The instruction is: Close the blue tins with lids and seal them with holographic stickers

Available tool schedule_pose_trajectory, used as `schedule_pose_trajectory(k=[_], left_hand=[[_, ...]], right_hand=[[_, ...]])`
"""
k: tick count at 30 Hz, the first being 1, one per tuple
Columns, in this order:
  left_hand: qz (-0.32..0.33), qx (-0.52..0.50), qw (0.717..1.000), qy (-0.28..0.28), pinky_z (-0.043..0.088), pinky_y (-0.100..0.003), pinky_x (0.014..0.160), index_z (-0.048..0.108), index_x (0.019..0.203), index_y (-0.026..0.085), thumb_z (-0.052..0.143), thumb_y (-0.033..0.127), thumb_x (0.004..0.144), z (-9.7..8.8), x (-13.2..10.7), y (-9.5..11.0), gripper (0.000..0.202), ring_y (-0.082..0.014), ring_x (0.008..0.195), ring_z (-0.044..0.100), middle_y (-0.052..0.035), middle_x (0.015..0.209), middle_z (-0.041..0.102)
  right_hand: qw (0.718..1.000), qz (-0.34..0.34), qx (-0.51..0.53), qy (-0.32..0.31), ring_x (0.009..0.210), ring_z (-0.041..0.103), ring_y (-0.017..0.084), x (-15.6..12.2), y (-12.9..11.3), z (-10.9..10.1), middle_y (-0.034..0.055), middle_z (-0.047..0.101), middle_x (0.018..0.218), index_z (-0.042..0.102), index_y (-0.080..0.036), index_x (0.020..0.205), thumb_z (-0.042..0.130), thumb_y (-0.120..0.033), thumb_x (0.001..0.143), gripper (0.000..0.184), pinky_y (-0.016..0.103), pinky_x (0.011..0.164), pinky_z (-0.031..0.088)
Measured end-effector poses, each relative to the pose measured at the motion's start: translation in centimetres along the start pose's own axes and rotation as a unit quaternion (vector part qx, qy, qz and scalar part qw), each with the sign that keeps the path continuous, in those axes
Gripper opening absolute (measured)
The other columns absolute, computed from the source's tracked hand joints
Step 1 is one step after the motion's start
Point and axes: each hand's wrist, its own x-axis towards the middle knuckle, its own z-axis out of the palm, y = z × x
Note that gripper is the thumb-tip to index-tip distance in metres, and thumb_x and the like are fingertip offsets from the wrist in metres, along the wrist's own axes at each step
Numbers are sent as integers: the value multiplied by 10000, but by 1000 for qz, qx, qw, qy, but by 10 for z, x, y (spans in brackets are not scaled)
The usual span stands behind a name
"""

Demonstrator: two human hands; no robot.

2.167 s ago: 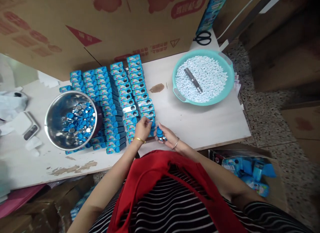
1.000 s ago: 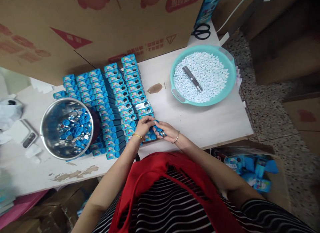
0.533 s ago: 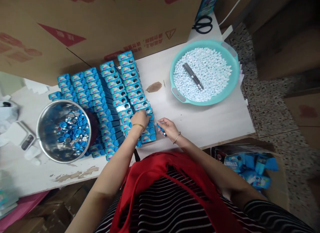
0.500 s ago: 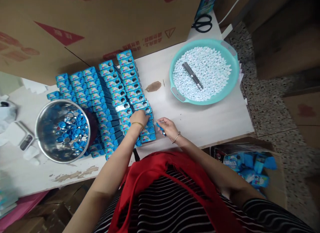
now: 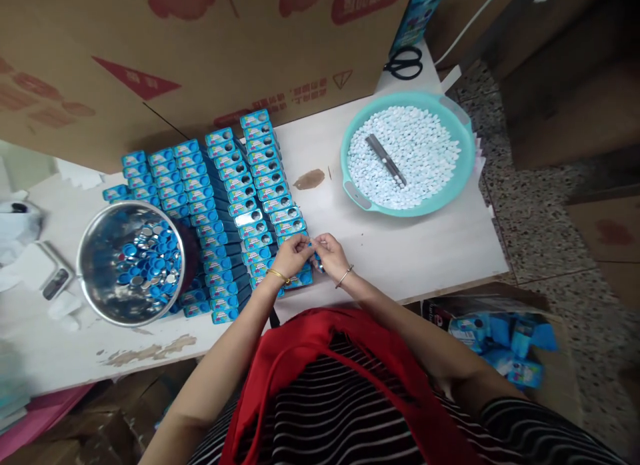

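Observation:
My left hand [image 5: 293,257] and my right hand [image 5: 331,255] meet fingertip to fingertip at the near right end of the rows of blue boxes [image 5: 273,165]. Small blue caps with silvery sides [image 5: 319,263] sit in the curled fingers of my right hand. The left fingers are pinched together against them; what exactly they grip is too small to make out. Many of the boxes in the two right-hand rows show a dark round hole in the top, while those further left carry blue round caps.
A steel pot [image 5: 83,278] of blue and silver caps stands left. On the right, a turquoise basin [image 5: 350,185] holds white tablets with a dark grey metal tool [image 5: 385,160] on them. Black-handled scissors [image 5: 404,63] lie behind. A large cardboard box [image 5: 210,58] borders the table's back.
My left hand has come off the box tops and moved right and nearer to me, meeting my right hand. The right hand stays almost in place with the caps. The camera view has shifted slightly.

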Motion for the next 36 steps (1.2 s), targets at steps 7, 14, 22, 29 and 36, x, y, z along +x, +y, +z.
schedule_pose_trajectory(k=[7, 14, 22, 29, 36], left_hand=[[-11, 196, 969, 150, 429, -256, 665, 592, 755, 177, 574, 143, 705, -22, 35, 13, 64, -142, 668, 553, 3, 671, 582], [-141, 488, 859, 66, 467, -353, 778, 667, 869, 197, 654, 391, 759, -31, 63, 39, 223, -288, 946, 636, -116, 957, 692], [-112, 527, 840, 59, 468, -384, 815, 669, 978, 164, 591, 422, 833, -30, 56, 38, 307, -307, 973, 627, -155, 998, 676], [122, 276, 953, -16, 451, -290, 841, 652, 892, 197, 624, 209, 777, -9, 2, 21, 119, -170, 876, 567, -28, 857, 605], [88, 234, 965, 82, 451, -268, 761, 621, 818, 182, 556, 232, 816, -22, 17, 26, 82, -152, 774, 568, -26, 814, 624]], right_hand=[[981, 64, 153, -102, 509, 536, 99, -8, -17, -12, -16, 593, 681, 545, -175, 954, 663, -384, 750, 315, 174, 377, 351], [988, 45, 102, -106, 464, 491, 88, -5, -17, -21, -30, 589, 670, 546, -198, 1008, 667, -494, 780, 393, 174, 366, 320], [997, 6, 36, -72, 400, 470, 98, 1, -18, -6, -67, 554, 587, 467, -229, 1052, 571, -671, 768, 535, 179, 331, 292], [998, 0, 58, -28, 350, 397, 74, 7, -18, 5, -72, 528, 639, 457, -236, 1081, 579, -603, 806, 474, 204, 317, 293], [993, 16, 104, -53, 408, 422, 77, 14, -26, 18, -61, 495, 581, 514, -214, 940, 626, -591, 770, 429, 187, 360, 293]])
